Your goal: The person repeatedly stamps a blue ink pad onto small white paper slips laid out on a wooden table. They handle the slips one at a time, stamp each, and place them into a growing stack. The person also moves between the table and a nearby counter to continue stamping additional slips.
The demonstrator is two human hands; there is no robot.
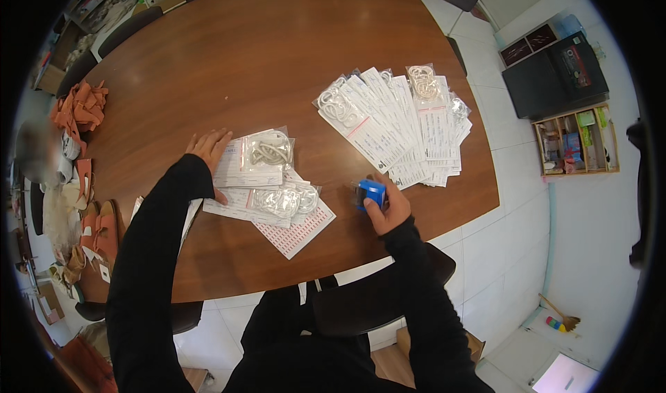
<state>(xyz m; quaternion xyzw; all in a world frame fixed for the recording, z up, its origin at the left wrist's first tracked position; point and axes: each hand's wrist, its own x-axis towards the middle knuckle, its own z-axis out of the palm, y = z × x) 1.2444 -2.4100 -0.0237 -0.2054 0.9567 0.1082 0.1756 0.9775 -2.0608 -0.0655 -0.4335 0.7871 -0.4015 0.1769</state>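
My left hand [208, 150] lies flat, fingers apart, on the left edge of a small pile of clear bags with white printed cards and coiled cords [267, 167]. Under that pile a sheet with red grid print [298, 233] sticks out toward me. My right hand [385, 206] grips a small blue stamp-like block [372, 192] upright on the brown table [243, 60]. Just beyond it a larger fan of similar bagged cards [395, 126] is spread out, the nearest card close to the blue block.
Orange and tan leather pieces and sandals [87, 178] crowd the table's left edge, where another person sits, blurred. Dark chairs ring the far side. A black cabinet [555, 74] and a small wooden shelf [576, 143] stand on the tiled floor at right; a broom [558, 318] lies lower right.
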